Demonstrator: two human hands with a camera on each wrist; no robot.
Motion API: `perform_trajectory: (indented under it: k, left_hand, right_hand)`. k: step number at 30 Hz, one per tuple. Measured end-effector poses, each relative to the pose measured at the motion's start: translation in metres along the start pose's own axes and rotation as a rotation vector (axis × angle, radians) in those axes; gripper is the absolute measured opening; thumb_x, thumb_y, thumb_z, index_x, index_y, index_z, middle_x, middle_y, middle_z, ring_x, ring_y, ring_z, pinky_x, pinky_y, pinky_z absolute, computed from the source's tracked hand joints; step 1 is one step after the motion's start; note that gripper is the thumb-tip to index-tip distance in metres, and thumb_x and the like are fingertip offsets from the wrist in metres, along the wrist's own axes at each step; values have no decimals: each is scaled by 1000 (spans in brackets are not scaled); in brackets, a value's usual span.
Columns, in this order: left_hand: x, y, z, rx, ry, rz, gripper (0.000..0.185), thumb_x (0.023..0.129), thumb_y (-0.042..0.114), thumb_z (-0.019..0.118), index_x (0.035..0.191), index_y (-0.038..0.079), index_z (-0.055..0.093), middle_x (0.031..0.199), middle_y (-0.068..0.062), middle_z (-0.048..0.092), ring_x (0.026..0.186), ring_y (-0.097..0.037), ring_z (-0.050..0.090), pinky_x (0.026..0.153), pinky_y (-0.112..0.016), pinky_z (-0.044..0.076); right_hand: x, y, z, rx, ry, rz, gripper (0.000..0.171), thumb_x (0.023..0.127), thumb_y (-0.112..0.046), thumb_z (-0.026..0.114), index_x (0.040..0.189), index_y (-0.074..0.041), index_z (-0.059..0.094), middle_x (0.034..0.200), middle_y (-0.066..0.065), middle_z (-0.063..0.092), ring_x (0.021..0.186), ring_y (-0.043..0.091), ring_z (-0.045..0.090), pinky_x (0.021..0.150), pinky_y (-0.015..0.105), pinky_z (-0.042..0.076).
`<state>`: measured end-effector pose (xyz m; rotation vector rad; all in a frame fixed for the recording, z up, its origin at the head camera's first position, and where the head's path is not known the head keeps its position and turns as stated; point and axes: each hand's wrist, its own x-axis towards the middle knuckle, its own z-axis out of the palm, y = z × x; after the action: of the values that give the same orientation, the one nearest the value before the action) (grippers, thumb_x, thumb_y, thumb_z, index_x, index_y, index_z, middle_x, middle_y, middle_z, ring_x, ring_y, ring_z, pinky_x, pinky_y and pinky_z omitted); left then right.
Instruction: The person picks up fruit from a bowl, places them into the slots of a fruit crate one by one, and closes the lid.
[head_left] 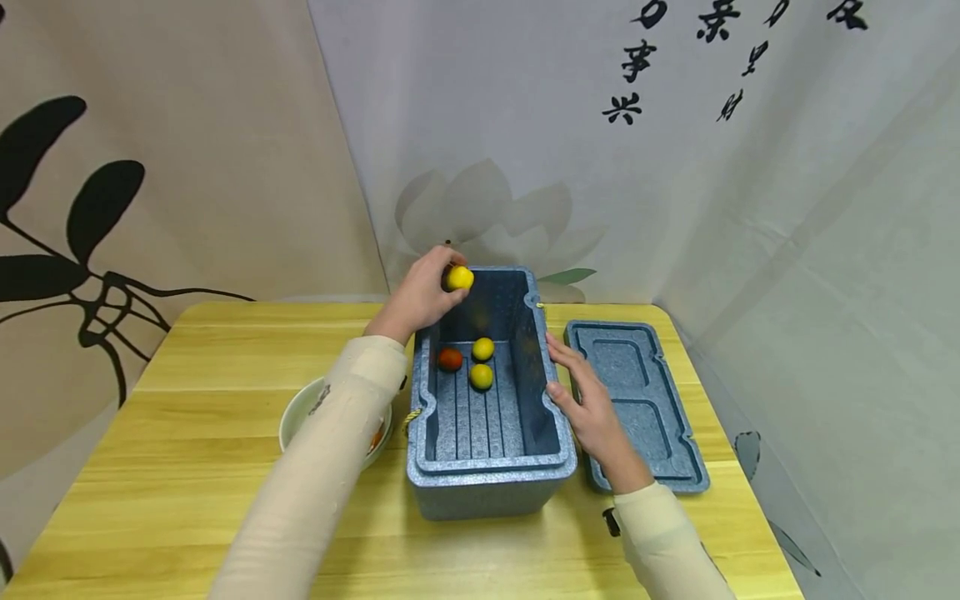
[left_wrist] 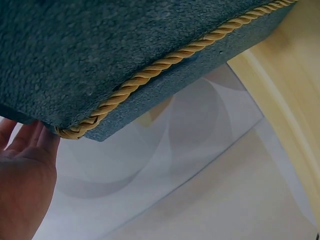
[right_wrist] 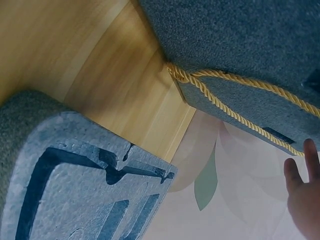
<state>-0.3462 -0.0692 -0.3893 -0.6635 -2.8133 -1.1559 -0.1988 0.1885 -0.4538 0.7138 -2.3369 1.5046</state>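
The yellow wooden surface (head_left: 225, 375) carries everything here. Near the middle of it, closer to its far edge than the near one, stands the large blue-grey foam box (head_left: 487, 479), open at the top, with a twisted golden rope (left_wrist: 150, 75) running along its outer wall. Just to the right of the box, toward the surface's right edge, lies the flat blue-grey foam lid (head_left: 645, 400), inner side up. To the left of the box, partly hidden under my sleeve, sits a pale round bowl (head_left: 300, 408) with something orange-red in it that I cannot make out.

My left hand (head_left: 420, 296) is over the box's far left corner, fingers curled around a small round yellow fruit (head_left: 460, 277), which hangs just above the open box. My right hand (head_left: 588, 400) lies flat along the box's right rim, fingers straight and relaxed, holding nothing, between the box and the lid.

On the ribbed floor of the box, toward its far end, lie two more yellow fruits (head_left: 482, 349), one just behind the other, and a small red fruit (head_left: 450, 359) just to their left.
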Motion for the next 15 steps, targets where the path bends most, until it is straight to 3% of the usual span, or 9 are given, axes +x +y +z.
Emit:
perform_trajectory:
  k: [15]
  left_hand:
    - [1, -5, 4, -2, 1, 30, 37, 92, 0, 67, 127, -1, 57, 128, -13, 50, 116, -31, 52, 101, -39, 45]
  right_hand:
    - [0, -3, 0, 2, -3, 11, 45, 102, -14, 55, 140, 6, 46, 151, 22, 36, 140, 34, 30, 112, 58, 22]
